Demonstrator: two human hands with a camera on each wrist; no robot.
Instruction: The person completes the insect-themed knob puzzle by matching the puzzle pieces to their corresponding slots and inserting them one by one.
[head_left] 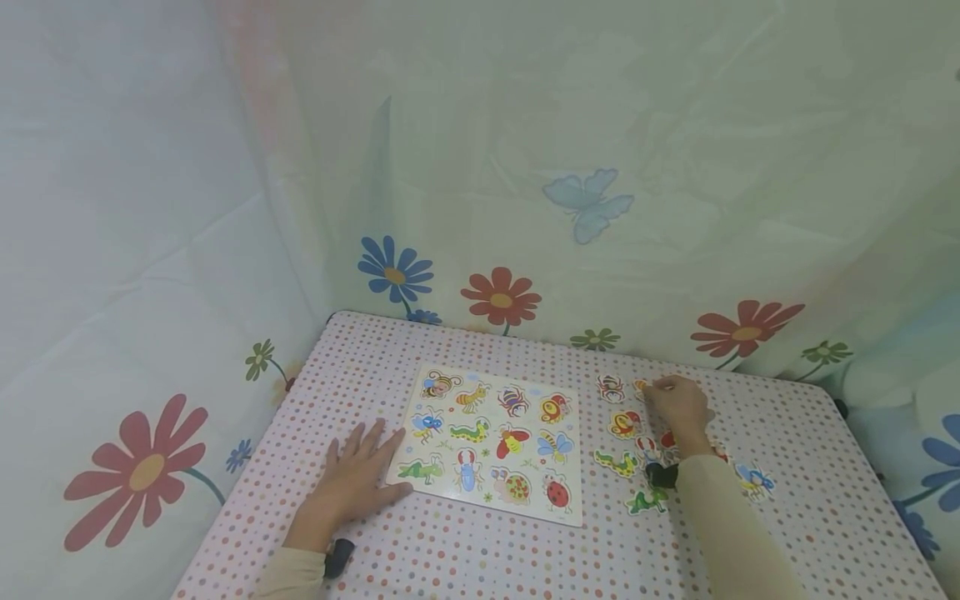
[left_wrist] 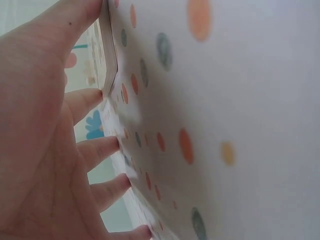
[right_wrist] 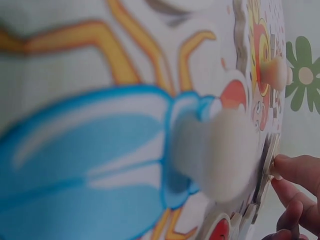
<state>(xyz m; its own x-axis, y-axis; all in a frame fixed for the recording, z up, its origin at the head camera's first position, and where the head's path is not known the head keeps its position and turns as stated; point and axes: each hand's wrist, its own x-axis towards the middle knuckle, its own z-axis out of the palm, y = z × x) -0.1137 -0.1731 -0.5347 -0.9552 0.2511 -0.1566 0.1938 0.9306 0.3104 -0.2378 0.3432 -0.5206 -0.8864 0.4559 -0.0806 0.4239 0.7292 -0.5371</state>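
A puzzle board (head_left: 487, 500) printed with several cartoon insects lies flat on the table. My left hand (head_left: 355, 479) is spread at its left side, with the thumb and index fingertip right at the edge of the board (left_wrist: 111, 65). To the right, my right hand (head_left: 681, 407) pinches the small knob (right_wrist: 274, 172) of a puzzle piece (head_left: 640, 387); the fingers mostly hide its picture. Around that hand lie a spider piece (head_left: 611, 388), a red and yellow bug piece (head_left: 625, 424), a caterpillar piece (head_left: 617, 463) and a blue stag beetle piece (right_wrist: 100, 145) with a pale knob.
A grasshopper piece (head_left: 647, 500) lies nearer me, and a blue mosquito piece (head_left: 754, 482) sits right of my forearm. A red piece (head_left: 668, 440) is partly covered by the right wrist. The dotted tablecloth (head_left: 435, 554) reaches back to a flowered curtain (head_left: 660, 275).
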